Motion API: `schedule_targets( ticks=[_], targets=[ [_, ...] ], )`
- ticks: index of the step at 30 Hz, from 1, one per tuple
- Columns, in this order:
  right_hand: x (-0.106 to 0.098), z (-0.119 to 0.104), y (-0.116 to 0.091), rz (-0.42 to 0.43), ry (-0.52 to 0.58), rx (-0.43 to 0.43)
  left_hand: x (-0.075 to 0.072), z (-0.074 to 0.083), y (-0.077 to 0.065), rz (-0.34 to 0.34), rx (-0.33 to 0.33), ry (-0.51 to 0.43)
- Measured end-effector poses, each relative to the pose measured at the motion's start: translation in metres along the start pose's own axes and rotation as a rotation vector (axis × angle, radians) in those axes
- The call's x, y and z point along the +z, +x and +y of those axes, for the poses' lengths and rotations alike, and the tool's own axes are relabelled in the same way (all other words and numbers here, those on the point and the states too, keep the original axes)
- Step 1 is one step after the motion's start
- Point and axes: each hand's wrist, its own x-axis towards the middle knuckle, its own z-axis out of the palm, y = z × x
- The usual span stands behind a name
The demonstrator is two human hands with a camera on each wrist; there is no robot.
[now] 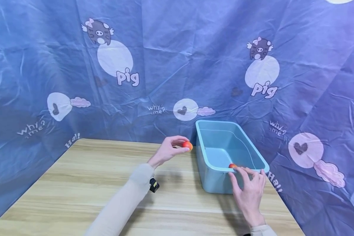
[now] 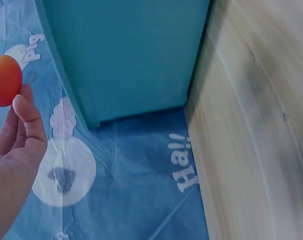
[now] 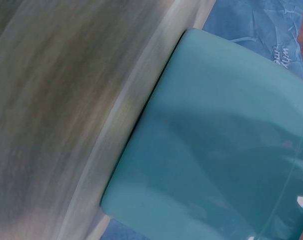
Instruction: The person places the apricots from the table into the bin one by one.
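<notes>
In the head view my left hand point(image 1: 168, 150) pinches a small round fruit point(image 1: 187, 146), red-orange with a yellowish side, between thumb and fingers. It is held above the table, just left of a light blue plastic bin point(image 1: 205, 173). The left wrist view shows the same fruit point(image 2: 5, 82) at its left edge, with a dark spot on its skin. My right hand point(image 1: 249, 190) holds the bin's near rim, fingers over the top and thumb against the outer wall. Inside the bin, a second red-orange fruit point(image 1: 232, 166) shows beside the fingertips, its lower part hidden by the rim.
The bin stands at the right part of a wood-grain table point(image 1: 85, 183). A blue patterned cloth point(image 1: 165, 49) hangs behind and around the table. A small black device point(image 1: 154, 185) is on the left wrist.
</notes>
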Motion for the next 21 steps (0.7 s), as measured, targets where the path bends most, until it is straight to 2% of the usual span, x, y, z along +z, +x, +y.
schedule_targets(
  ticks=[11,21],
  targets=[
    [0.001,-0.001,0.0,-0.008,-0.006,0.007,0.026,0.005,0.01,0.017,0.024,-0.012],
    [0.002,-0.002,0.0,0.006,-0.009,0.008,0.046,0.012,0.018,-0.017,0.017,-0.036]
  ],
)
